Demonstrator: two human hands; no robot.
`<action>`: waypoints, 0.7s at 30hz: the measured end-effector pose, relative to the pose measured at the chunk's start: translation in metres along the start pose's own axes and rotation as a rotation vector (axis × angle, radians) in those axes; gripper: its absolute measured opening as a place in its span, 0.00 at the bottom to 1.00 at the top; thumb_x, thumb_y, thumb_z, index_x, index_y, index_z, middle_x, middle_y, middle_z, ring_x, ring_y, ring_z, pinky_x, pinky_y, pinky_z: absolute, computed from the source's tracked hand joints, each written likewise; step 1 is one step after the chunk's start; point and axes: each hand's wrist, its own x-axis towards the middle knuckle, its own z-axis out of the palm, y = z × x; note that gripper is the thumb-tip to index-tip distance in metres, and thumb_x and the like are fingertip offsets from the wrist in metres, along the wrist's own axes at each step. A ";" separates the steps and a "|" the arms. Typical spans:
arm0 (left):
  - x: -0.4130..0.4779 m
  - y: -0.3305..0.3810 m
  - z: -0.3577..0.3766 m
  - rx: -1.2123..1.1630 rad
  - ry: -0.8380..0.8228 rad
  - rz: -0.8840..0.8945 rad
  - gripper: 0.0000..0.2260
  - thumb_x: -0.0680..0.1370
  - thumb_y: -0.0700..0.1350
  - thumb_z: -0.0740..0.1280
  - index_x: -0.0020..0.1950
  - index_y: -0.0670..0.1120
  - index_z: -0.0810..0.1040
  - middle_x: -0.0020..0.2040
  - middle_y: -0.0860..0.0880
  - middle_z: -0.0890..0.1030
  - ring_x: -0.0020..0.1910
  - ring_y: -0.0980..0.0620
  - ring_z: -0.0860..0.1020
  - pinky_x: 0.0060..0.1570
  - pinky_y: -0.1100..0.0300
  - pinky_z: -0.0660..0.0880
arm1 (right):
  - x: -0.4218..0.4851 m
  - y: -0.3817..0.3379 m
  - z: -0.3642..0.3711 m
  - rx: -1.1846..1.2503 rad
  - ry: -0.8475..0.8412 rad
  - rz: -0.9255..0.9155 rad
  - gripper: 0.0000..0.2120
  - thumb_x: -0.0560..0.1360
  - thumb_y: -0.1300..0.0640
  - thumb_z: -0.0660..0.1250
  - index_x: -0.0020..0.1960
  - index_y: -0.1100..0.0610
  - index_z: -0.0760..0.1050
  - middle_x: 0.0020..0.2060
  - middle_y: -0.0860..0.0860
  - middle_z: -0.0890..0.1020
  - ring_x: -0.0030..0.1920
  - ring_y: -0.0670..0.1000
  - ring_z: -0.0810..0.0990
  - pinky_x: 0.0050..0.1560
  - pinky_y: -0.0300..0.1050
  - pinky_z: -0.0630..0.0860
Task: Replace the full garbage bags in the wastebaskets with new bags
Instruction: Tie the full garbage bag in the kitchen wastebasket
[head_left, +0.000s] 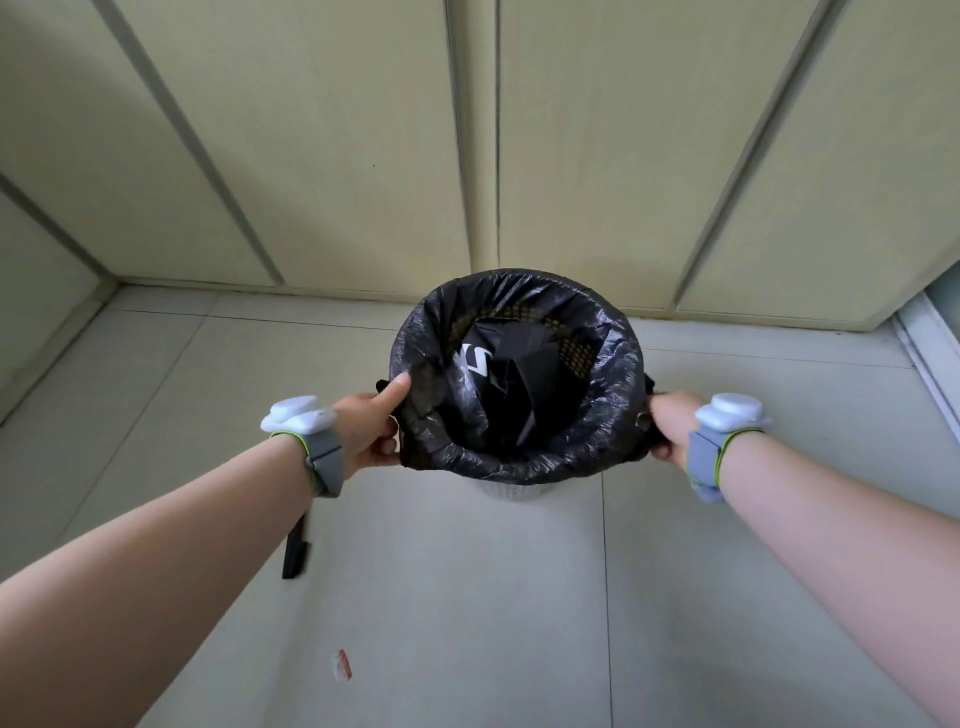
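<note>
A white mesh wastebasket (511, 491) stands on the tiled floor near the wall, lined with a black garbage bag (602, 395) folded over its rim. Black rubbish with white lettering (498, 384) lies inside the bag. My left hand (371, 426) grips the bag's edge at the left of the rim, thumb pointing up over it. At the right of the rim, my right hand (670, 421) grips the bag's edge, its fingers mostly hidden behind the plastic. Both wrists carry grey bands with white devices.
Pale green wall panels (363, 156) rise right behind the basket. A flat black object (296, 556) lies on the floor under my left forearm. A small red and white scrap (341, 666) lies nearer me. A window frame edge (930, 353) shows at the right.
</note>
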 end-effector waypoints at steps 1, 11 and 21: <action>-0.002 0.003 -0.004 0.103 0.018 0.037 0.17 0.78 0.57 0.62 0.47 0.42 0.72 0.30 0.48 0.65 0.23 0.53 0.64 0.39 0.53 0.81 | 0.000 -0.004 -0.002 0.050 0.016 -0.025 0.12 0.75 0.64 0.60 0.33 0.57 0.68 0.13 0.47 0.67 0.21 0.50 0.62 0.26 0.33 0.59; -0.022 0.020 -0.029 0.464 -0.122 0.042 0.13 0.80 0.48 0.61 0.39 0.42 0.73 0.33 0.46 0.74 0.29 0.52 0.72 0.37 0.59 0.76 | -0.037 -0.032 -0.029 0.107 -0.467 -0.011 0.11 0.78 0.52 0.60 0.39 0.54 0.71 0.24 0.48 0.77 0.28 0.49 0.79 0.34 0.42 0.74; -0.031 0.023 -0.032 -0.177 -0.238 -0.110 0.09 0.79 0.45 0.57 0.48 0.42 0.74 0.41 0.45 0.78 0.39 0.47 0.78 0.41 0.54 0.80 | -0.048 -0.036 -0.031 -0.048 -0.624 0.000 0.10 0.79 0.52 0.58 0.43 0.55 0.73 0.36 0.55 0.85 0.36 0.52 0.84 0.45 0.48 0.76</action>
